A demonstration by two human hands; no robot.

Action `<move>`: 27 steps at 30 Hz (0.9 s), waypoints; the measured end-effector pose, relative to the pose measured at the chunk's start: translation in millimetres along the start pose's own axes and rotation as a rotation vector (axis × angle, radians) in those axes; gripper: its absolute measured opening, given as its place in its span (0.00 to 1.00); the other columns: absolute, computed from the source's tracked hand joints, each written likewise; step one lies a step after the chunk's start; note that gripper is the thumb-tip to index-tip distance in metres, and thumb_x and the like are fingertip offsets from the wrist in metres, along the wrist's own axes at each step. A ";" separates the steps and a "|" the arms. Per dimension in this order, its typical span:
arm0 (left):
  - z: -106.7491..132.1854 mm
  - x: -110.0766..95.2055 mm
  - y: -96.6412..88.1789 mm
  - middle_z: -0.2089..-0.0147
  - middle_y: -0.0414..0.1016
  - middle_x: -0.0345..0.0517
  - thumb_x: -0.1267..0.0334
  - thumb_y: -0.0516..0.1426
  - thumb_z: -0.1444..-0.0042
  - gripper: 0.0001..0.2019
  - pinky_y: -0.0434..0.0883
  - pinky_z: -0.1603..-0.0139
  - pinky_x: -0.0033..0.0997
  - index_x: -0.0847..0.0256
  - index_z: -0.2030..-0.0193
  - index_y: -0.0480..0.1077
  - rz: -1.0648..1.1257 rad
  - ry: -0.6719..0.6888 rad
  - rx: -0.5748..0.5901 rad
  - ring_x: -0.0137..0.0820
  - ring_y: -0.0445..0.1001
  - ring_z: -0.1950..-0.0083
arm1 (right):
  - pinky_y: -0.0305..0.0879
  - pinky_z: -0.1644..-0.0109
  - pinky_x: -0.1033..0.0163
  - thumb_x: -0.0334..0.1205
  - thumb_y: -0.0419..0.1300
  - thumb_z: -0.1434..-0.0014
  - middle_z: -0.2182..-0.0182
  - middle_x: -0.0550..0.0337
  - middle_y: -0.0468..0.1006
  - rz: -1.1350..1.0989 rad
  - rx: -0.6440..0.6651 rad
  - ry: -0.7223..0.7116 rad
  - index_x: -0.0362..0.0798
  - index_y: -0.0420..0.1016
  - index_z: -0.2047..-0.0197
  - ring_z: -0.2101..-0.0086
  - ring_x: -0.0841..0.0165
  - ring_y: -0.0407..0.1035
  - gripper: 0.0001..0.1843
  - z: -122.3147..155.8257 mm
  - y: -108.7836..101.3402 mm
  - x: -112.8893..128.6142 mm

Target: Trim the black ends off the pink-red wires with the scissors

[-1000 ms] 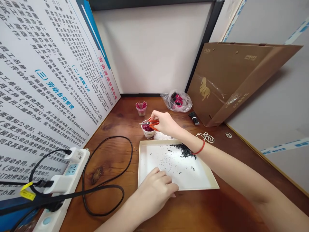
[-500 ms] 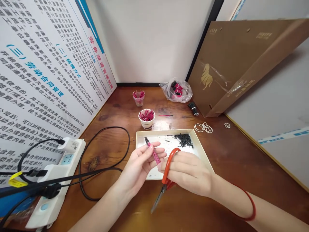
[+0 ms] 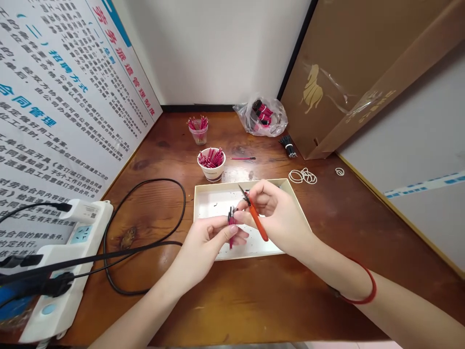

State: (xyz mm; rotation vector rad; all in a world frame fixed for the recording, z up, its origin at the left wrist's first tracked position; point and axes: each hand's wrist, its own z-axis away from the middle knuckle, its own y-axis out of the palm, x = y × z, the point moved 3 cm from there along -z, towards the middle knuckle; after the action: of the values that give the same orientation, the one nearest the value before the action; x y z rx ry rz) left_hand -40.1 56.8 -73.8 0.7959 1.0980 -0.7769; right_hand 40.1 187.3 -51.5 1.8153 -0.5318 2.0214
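Note:
Over a shallow white tray point(image 3: 210, 201) both hands meet. My left hand point(image 3: 209, 242) is closed, pinching a small bundle of pink wires point(image 3: 231, 223) upright, their dark tips on top. My right hand point(image 3: 276, 213) is closed round red-handled scissors point(image 3: 254, 215), blades pointing up-left just above the wire tips, and its fingertips touch the bundle too. A white paper cup point(image 3: 211, 165) full of pink wires stands just beyond the tray. Dark trimmings in the tray are mostly hidden behind my hands.
A clear cup of pink wires point(image 3: 198, 130), a plastic bag point(image 3: 262, 116), a black wire bundle point(image 3: 288, 145), one loose pink wire point(image 3: 242, 158) and white rubber bands point(image 3: 303, 176) lie further back. A power strip point(image 3: 61, 271) with black cables sits left; a brown cardboard box point(image 3: 348, 72) leans right.
My right hand came back from the paper cup with the scissors. My left hand left the tray floor and took up the pink wires. The scissors swung from pointing down to pointing up at the tips.

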 end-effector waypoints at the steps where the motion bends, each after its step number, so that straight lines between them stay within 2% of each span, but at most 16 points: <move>1: -1.3 0.9 -2.6 0.69 0.81 0.47 0.59 0.61 0.41 0.10 0.75 0.62 0.29 0.64 0.66 0.79 0.004 0.032 -0.057 0.31 0.77 0.67 | 0.69 0.70 0.64 0.42 0.76 0.58 0.75 0.65 0.79 -0.021 -0.002 0.006 0.51 0.62 0.70 0.75 0.70 0.73 0.24 0.3 -1.1 -1.8; 5: -4.1 3.0 -13.7 0.68 0.79 0.42 0.57 0.61 0.39 0.10 0.74 0.59 0.26 0.61 0.66 0.75 -0.003 0.200 -0.289 0.28 0.76 0.64 | 0.72 0.67 0.63 0.44 0.78 0.60 0.74 0.65 0.80 -0.096 0.017 0.029 0.51 0.63 0.70 0.72 0.68 0.76 0.26 2.7 -3.2 -5.9; 7: -4.4 3.1 -14.8 0.69 0.76 0.40 0.57 0.60 0.38 0.10 0.71 0.61 0.22 0.60 0.67 0.74 -0.059 0.245 -0.290 0.26 0.73 0.65 | 0.73 0.64 0.62 0.42 0.78 0.59 0.73 0.64 0.81 -0.128 0.032 0.040 0.51 0.64 0.69 0.70 0.67 0.77 0.26 3.1 -2.7 -5.1; 9: -4.4 3.2 -13.1 0.69 0.76 0.39 0.58 0.59 0.38 0.10 0.69 0.62 0.21 0.59 0.68 0.76 -0.112 0.241 -0.241 0.25 0.72 0.65 | 0.73 0.63 0.62 0.42 0.78 0.59 0.72 0.63 0.82 -0.143 0.031 0.046 0.51 0.64 0.69 0.69 0.67 0.77 0.25 2.5 -2.0 -3.6; 12: -3.7 3.2 -10.4 0.70 0.77 0.39 0.61 0.64 0.43 0.05 0.68 0.67 0.21 0.58 0.68 0.78 -0.128 0.221 -0.212 0.24 0.69 0.69 | 0.74 0.62 0.60 0.44 0.77 0.57 0.71 0.62 0.83 -0.139 0.027 0.047 0.52 0.64 0.69 0.69 0.67 0.77 0.24 1.0 -0.4 -1.9; 15: -3.7 3.0 -9.9 0.74 0.76 0.37 0.65 0.67 0.50 0.02 0.65 0.73 0.21 0.58 0.71 0.79 -0.143 0.217 -0.269 0.22 0.65 0.74 | 0.74 0.61 0.60 0.45 0.76 0.55 0.69 0.61 0.84 -0.131 0.044 0.047 0.51 0.63 0.69 0.68 0.67 0.77 0.23 1.0 1.7 -2.1; 18: -4.6 1.1 -9.7 0.72 0.79 0.38 0.67 0.68 0.51 0.03 0.66 0.72 0.22 0.57 0.68 0.81 -0.196 0.252 -0.298 0.23 0.67 0.74 | 0.73 0.62 0.60 0.46 0.75 0.53 0.68 0.61 0.82 -0.091 0.020 0.020 0.51 0.63 0.69 0.67 0.66 0.77 0.23 4.3 -0.9 -5.2; 23: -1.2 -7.3 -12.3 0.73 0.81 0.36 0.73 0.67 0.52 0.07 0.66 0.71 0.21 0.56 0.68 0.83 -0.399 0.447 -0.416 0.22 0.69 0.73 | 0.72 0.63 0.62 0.49 0.69 0.45 0.61 0.58 0.78 0.113 -0.052 -0.052 0.52 0.64 0.62 0.63 0.68 0.72 0.18 21.3 -16.1 -18.3; 27: 1.3 -10.8 -13.0 0.74 0.80 0.36 0.74 0.66 0.51 0.08 0.67 0.70 0.21 0.56 0.68 0.83 -0.495 0.532 -0.458 0.22 0.69 0.73 | 0.71 0.65 0.66 0.42 0.61 0.38 0.68 0.64 0.72 0.223 -0.018 -0.129 0.53 0.67 0.57 0.69 0.72 0.69 0.08 37.6 -22.3 -23.8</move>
State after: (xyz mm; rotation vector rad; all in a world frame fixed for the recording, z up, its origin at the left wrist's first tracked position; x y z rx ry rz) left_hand -53.4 50.8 -65.3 0.3366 1.9161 -0.6885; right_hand 85.9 186.7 -70.8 1.9603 -0.8199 2.0394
